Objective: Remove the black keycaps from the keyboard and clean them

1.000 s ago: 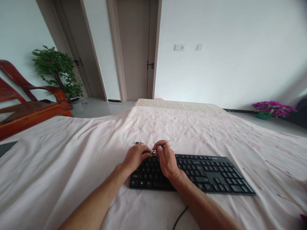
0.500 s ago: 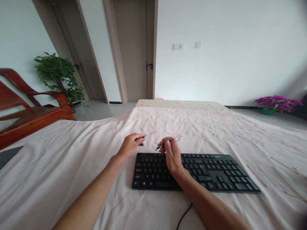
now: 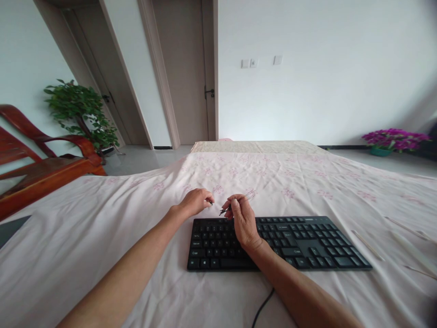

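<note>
- A wrinkled pink cloth (image 3: 102, 218) with faint flower prints covers the table in front of you.
- Your right hand (image 3: 243, 219) pinches a thin wire tool (image 3: 239, 202), a loop with dark tips, above the back edge of the keyboard (image 3: 300, 241).
- The keyboard is black plastic, flat and matte; its key lettering is too small to read.
- Your left hand (image 3: 195, 202) is closed on something small and dark (image 3: 211, 202), just beyond the keyboard's back left corner.

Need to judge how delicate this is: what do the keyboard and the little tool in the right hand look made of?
Keyboard: matte black plastic, judging by its dull, even surface. Tool in the right hand: apparently thin bare metal wire, seen as a fine grey loop; too small to be sure.
</note>
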Available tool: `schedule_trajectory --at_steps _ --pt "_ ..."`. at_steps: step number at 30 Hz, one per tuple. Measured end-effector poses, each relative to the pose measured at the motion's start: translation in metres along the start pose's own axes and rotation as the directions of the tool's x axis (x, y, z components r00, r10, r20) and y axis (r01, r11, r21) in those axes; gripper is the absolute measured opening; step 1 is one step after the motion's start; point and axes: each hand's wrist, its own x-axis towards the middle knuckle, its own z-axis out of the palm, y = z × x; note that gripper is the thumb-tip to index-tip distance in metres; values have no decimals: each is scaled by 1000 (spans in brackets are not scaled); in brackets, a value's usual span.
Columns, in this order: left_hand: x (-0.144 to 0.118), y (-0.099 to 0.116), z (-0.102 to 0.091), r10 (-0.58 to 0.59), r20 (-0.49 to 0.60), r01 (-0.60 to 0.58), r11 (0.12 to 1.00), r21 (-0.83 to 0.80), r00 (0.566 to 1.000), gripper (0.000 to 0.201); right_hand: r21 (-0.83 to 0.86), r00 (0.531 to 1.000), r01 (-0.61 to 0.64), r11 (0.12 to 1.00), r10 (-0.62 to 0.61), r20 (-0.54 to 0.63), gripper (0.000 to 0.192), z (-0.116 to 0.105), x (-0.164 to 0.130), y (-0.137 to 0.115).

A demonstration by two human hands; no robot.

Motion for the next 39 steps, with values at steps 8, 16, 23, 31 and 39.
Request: schedule_trajectory --at_steps 8,16,23,31,39 --pt "-10 -1 8 -24 -9 24 997 67 1000 18 -2 1000 -4 1000 4 2 27 0 0 0" --pt "-16 -7 4 -10 -1 10 997 80 1000 22 -1 1000 -20 1000 20 3 27 0 0 0" --pt "-20 -13 4 7 18 -7 1000 29 1000 32 -3 1000 -19 1000 19 6 26 0 0 0" --pt "-20 -11 5 35 -9 -34 995 98 999 21 -22 1000 -6 1000 6 2 25 0 0 -2" --pt "-23 -13 2 29 -18 -26 990 137 999 23 -111 999 23 994 -18 46 24 -3 -2 -7"
